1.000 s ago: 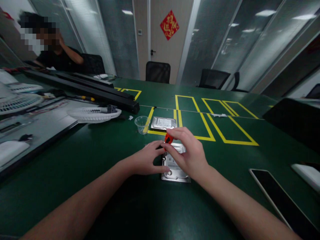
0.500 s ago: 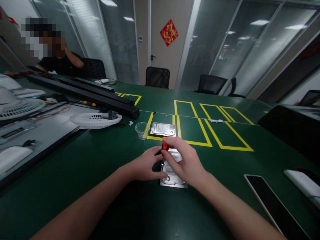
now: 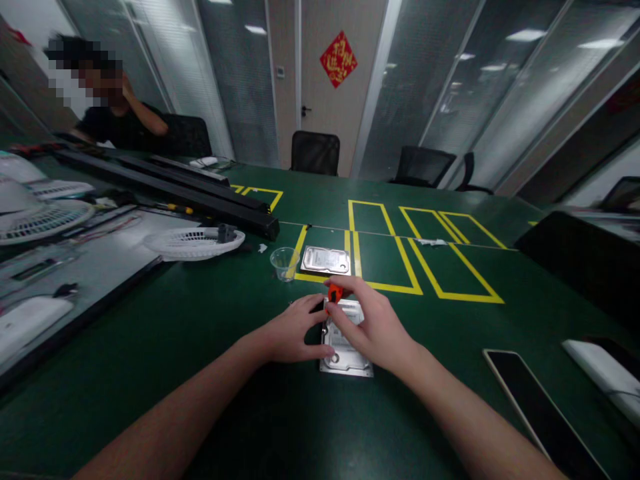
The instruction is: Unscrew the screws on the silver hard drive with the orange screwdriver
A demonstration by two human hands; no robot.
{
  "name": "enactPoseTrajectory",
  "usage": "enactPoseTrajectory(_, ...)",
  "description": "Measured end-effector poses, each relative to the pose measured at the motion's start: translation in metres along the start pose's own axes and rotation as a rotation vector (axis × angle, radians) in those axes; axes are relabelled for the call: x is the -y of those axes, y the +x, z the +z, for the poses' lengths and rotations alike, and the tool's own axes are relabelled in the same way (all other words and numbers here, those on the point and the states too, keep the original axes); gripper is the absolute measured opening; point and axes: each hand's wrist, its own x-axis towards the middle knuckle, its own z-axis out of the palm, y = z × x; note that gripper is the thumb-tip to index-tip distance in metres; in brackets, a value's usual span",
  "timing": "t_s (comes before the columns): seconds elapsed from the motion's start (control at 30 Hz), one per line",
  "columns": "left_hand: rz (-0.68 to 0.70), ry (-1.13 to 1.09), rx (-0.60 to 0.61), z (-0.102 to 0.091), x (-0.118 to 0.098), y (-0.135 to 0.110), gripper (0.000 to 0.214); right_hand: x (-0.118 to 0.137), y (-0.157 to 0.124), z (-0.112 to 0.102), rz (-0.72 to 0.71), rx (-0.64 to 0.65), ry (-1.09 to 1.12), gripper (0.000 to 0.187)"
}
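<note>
A silver hard drive [image 3: 345, 363] lies flat on the green table in front of me. My right hand [image 3: 376, 323] is closed on the orange-and-black handle of a small screwdriver [image 3: 335, 292], held over the drive's upper left part; its tip is hidden by fingers. Thumb and fingers of my left hand [image 3: 295, 331] are spread apart at the drive's left edge. That thumb touches the drive near a round hole, and the index finger reaches close to the screwdriver. Just beyond my hands lies a second hard drive [image 3: 326, 260], with a clear plastic cup [image 3: 285, 265] to its left.
Yellow tape rectangles [image 3: 393, 288] mark the green table [image 3: 240, 407]. On the left are white fan grilles [image 3: 193, 244], long black bars [image 3: 175, 190] and a grey panel [image 3: 120, 267]. A phone [image 3: 537, 400] lies at right. Another person [image 3: 125, 123] sits at far left.
The orange screwdriver handle has turned and tilted slightly in my right hand's fingers. My left hand stays almost where it was on the drive. The view has shifted a little.
</note>
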Motion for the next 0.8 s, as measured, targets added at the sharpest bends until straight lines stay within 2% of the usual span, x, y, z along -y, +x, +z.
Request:
enactPoseTrajectory(0.2, -0.020, 0.008, 0.014, 0.0006, -0.0001, 0.0007, 0.084, -0.0022, 0.0020, -0.0019, 0.024, 0.032, 0.032, 0.035)
enactPoseTrajectory(0.4, 0.012, -0.013, -0.013, 0.0004, 0.0000, 0.0007, 0.080, -0.0025, 0.0050, -0.0041, -0.043, 0.011, 0.089, 0.035)
enactPoseTrajectory(0.57, 0.032, -0.011, -0.024, 0.0004, 0.0008, 0.0009, 0.080, -0.0018, 0.0030, -0.0025, -0.056, -0.045, 0.087, 0.024)
enactPoseTrajectory(0.7, 0.030, -0.006, -0.022, -0.0002, 0.0006, 0.0012, 0.086, -0.0001, 0.0000, -0.0005, 0.014, -0.009, 0.114, 0.037)
enactPoseTrajectory(0.8, 0.034, -0.016, -0.040, -0.0004, -0.0004, 0.0014, 0.083, 0.0009, 0.0002, 0.0011, 0.020, -0.008, 0.133, 0.040)
